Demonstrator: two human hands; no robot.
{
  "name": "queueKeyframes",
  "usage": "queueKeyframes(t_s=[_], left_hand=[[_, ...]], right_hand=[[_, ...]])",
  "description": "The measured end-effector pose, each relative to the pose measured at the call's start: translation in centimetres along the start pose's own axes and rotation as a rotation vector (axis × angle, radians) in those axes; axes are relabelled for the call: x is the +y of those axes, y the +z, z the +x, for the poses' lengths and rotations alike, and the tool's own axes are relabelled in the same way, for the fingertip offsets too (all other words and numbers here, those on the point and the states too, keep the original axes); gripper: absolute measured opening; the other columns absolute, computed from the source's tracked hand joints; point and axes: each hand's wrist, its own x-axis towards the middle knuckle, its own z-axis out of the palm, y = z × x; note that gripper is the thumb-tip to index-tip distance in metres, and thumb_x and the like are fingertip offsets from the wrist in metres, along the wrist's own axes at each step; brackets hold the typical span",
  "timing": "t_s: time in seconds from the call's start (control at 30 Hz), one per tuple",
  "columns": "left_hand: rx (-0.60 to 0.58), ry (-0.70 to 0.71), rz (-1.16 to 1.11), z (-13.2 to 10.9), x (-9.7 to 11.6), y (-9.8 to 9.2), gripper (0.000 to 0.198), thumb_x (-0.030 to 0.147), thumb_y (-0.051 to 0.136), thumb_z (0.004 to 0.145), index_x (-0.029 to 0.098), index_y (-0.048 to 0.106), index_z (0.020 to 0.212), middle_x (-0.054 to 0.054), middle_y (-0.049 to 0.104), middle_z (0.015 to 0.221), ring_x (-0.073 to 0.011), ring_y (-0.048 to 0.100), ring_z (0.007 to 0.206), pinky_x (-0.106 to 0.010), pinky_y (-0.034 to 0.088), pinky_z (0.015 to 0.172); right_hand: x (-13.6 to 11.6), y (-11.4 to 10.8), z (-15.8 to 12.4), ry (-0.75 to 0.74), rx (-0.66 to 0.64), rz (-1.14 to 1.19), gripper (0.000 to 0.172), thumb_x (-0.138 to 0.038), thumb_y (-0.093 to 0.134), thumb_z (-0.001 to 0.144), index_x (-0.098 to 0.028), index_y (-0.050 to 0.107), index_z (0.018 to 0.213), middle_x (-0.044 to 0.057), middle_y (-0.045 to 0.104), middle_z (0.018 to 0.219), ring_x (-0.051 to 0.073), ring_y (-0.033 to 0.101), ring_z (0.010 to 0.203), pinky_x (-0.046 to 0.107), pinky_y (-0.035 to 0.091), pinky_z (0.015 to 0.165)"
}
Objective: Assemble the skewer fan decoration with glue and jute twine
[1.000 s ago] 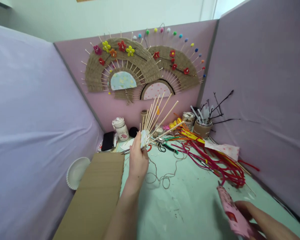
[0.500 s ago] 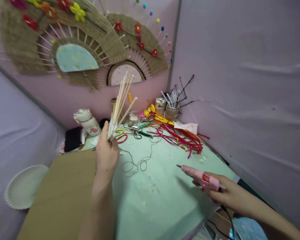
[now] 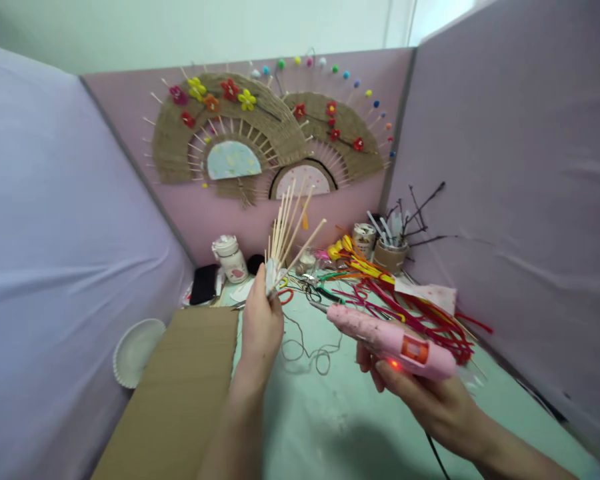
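My left hand (image 3: pixel 264 323) is closed round the lower end of a fan of thin wooden sticks (image 3: pixel 284 230), held up with the sticks spreading toward the back wall. A pale patterned piece (image 3: pixel 271 273) shows at their base beside my thumb. In my right hand (image 3: pixel 415 393) is a pink glue gun (image 3: pixel 385 337), its red light lit and its metal nozzle pointing left toward the sticks. A gap separates the nozzle from the sticks. Beneath, loose twine (image 3: pixel 310 353) lies on the green tabletop (image 3: pixel 310 413).
A cardboard sheet (image 3: pixel 180 387) covers the left side, beside a white paper plate (image 3: pixel 139 353). Behind stand a white bottle (image 3: pixel 231 260) and a black phone-like slab (image 3: pixel 203 285). Coloured pipe cleaners (image 3: pixel 420 313) and a pot of glue sticks (image 3: pixel 391 253) lie right. Decorated fans (image 3: pixel 230 120) hang on the wall.
The glue gun has risen and come closer to the camera, nearer the sticks. The view has tilted up and shifted left. My left hand keeps its grip on the sticks.
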Motion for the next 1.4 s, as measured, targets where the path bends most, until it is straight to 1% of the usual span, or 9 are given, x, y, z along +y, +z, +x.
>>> queueKeyframes(t_s=[0.07, 0.13, 0.33, 0.5, 0.63, 0.8, 0.93, 1.1, 1.4], left_hand=[[-0.009, -0.012, 0.007, 0.0, -0.1, -0.1, 0.057, 0.013, 0.045, 0.088, 0.015, 0.042, 0.145, -0.015, 0.05, 0.146, -0.0283, 0.041, 0.14, -0.049, 0.031, 0.117], [-0.019, -0.023, 0.001, 0.0, -0.1, -0.2, 0.056, 0.014, 0.046, 0.088, 0.014, 0.042, 0.144, -0.016, 0.051, 0.145, -0.0286, 0.043, 0.138, -0.05, 0.033, 0.115], [0.0, -0.068, 0.0, -0.1, -0.2, -0.3, 0.054, 0.015, 0.046, 0.088, 0.014, 0.044, 0.143, -0.015, 0.052, 0.145, -0.0282, 0.046, 0.136, -0.049, 0.034, 0.114], [0.022, -0.051, 0.014, -0.5, -0.1, -0.4, 0.059, 0.009, 0.044, 0.084, 0.01, 0.042, 0.144, -0.017, 0.049, 0.146, -0.0265, 0.045, 0.137, -0.048, 0.034, 0.115], [0.032, -0.015, 0.059, -0.7, 0.3, -0.5, 0.061, 0.005, 0.042, 0.082, 0.009, 0.043, 0.143, -0.018, 0.052, 0.144, -0.0272, 0.047, 0.135, -0.049, 0.037, 0.113], [0.047, 0.016, 0.098, -0.7, 0.5, -0.5, 0.059, 0.007, 0.041, 0.084, 0.006, 0.042, 0.143, -0.02, 0.051, 0.144, -0.0286, 0.047, 0.135, -0.05, 0.038, 0.112], [0.052, 0.012, 0.105, -0.7, 0.5, -0.5, 0.06, 0.005, 0.041, 0.082, 0.006, 0.042, 0.142, -0.02, 0.051, 0.144, -0.0288, 0.046, 0.135, -0.05, 0.038, 0.113], [0.061, 0.013, 0.09, -0.8, 0.4, -0.4, 0.064, 0.004, 0.042, 0.08, 0.011, 0.043, 0.143, -0.018, 0.051, 0.145, -0.0278, 0.046, 0.136, -0.049, 0.037, 0.113], [0.044, -0.004, 0.082, -0.7, 0.5, -0.4, 0.064, 0.004, 0.043, 0.079, 0.011, 0.043, 0.143, -0.018, 0.052, 0.144, -0.0282, 0.045, 0.136, -0.05, 0.037, 0.113]], right_hand=[[-0.8, 1.0, 2.0, -0.082, 0.011, -0.079, 0.012, -0.026, 0.059, 0.088, -0.025, 0.071, 0.091, 0.002, 0.065, 0.077, 0.017, 0.059, 0.066, 0.027, 0.051, 0.057], [-1.1, 1.7, 3.5, -0.14, 0.004, -0.161, 0.012, -0.027, 0.058, 0.088, -0.025, 0.069, 0.086, 0.003, 0.065, 0.077, 0.019, 0.06, 0.068, 0.029, 0.051, 0.06], [0.7, 2.8, 5.4, -0.36, -0.033, -0.333, 0.02, -0.026, 0.047, 0.095, -0.021, 0.064, 0.104, 0.005, 0.063, 0.081, 0.02, 0.059, 0.074, 0.032, 0.051, 0.065], [1.6, 3.3, 5.6, -0.524, -0.037, -0.386, 0.016, -0.022, 0.043, 0.096, -0.02, 0.058, 0.102, 0.004, 0.057, 0.078, 0.019, 0.054, 0.069, 0.033, 0.047, 0.062], [1.7, 3.0, 5.1, -0.512, -0.097, -0.451, 0.014, -0.018, 0.043, 0.095, -0.016, 0.057, 0.099, 0.006, 0.057, 0.082, 0.02, 0.055, 0.074, 0.035, 0.047, 0.066], [1.8, 2.5, 4.7, -0.493, -0.097, -0.453, 0.011, -0.018, 0.047, 0.093, -0.016, 0.057, 0.098, 0.007, 0.056, 0.083, 0.021, 0.055, 0.076, 0.035, 0.048, 0.066], [1.8, 2.5, 4.7, -0.506, -0.111, -0.467, 0.024, -0.017, 0.046, 0.093, -0.015, 0.059, 0.114, 0.007, 0.056, 0.082, 0.022, 0.056, 0.076, 0.036, 0.049, 0.064], [1.9, 2.7, 4.9, -0.557, -0.102, -0.497, 0.039, -0.018, 0.046, 0.093, -0.016, 0.054, 0.132, 0.007, 0.057, 0.081, 0.023, 0.057, 0.073, 0.037, 0.048, 0.062], [2.1, 2.7, 4.8, -0.534, -0.124, -0.499, 0.04, -0.017, 0.044, 0.095, -0.015, 0.053, 0.134, 0.008, 0.055, 0.083, 0.023, 0.055, 0.076, 0.038, 0.047, 0.065]])
